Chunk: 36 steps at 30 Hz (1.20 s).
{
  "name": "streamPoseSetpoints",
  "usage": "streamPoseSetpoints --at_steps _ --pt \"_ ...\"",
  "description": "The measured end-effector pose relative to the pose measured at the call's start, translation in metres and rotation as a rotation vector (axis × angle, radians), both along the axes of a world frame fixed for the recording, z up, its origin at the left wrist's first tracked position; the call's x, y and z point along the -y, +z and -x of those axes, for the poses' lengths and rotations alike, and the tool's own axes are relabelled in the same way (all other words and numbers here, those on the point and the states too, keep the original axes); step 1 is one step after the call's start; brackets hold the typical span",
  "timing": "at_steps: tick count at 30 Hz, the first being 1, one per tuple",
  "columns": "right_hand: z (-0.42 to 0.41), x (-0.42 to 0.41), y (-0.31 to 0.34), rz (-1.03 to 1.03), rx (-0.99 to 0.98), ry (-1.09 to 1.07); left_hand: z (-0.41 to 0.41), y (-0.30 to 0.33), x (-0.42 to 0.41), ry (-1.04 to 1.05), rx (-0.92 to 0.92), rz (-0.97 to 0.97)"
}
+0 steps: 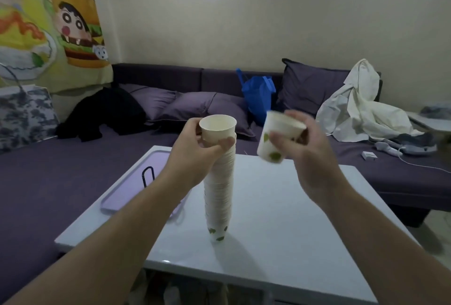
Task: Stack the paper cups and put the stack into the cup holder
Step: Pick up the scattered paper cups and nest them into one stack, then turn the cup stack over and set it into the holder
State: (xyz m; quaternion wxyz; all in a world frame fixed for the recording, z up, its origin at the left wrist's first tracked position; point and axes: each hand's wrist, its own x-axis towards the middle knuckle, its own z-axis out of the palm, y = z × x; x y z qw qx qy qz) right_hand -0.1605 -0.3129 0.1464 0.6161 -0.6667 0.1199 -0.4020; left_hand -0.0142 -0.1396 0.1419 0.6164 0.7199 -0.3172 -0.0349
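A tall stack of white paper cups (219, 190) with green leaf prints stands upright on the white table (280, 219). My left hand (192, 148) grips the stack near its top, just under the open rim of the top cup. To the right of the stack, at about the same height, my right hand (302, 143) holds a single paper cup (275, 138), tilted and blurred. A black wire cup holder (148, 175) stands on a lilac tray (131, 187) at the table's left, partly hidden by my left forearm.
A purple sofa (73, 158) wraps around the table's far and left sides, with cushions, a blue bag (258, 94), dark clothing (102, 111) and a white garment (361, 107). Cables and a small box (369, 155) lie on the sofa at right.
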Motion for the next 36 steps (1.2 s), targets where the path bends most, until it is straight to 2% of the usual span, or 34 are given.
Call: streamPoseSetpoints --at_steps 4,7,16,21,24,28,30,36 --pt "-0.035 -0.015 0.048 0.080 0.128 0.055 -0.002 -0.008 -0.002 -0.015 0.026 -0.032" --pt "-0.063 -0.029 0.060 0.144 0.098 0.107 -0.005 -0.015 -0.005 -0.026 0.052 -0.047" --pt "-0.079 -0.034 0.004 0.293 -0.219 0.333 -0.009 -0.029 -0.008 -0.058 -0.005 -0.041" --pt "-0.068 -0.021 -0.023 0.237 -0.262 0.462 -0.014 -0.051 -0.013 -0.078 -0.030 -0.084" --pt "-0.061 -0.012 -0.064 0.237 -0.326 0.399 -0.017 -0.076 -0.019 -0.095 -0.027 -0.222" --pt "-0.060 -0.020 -0.137 0.386 -0.540 0.355 -0.016 -0.117 -0.022 -0.152 -0.158 -0.412" --pt "-0.064 -0.024 -0.155 0.427 -0.577 0.298 -0.014 -0.130 -0.016 -0.162 -0.221 -0.404" --pt "-0.087 0.012 -0.153 0.432 -0.575 0.180 -0.034 -0.138 0.027 -0.155 -0.220 -0.347"
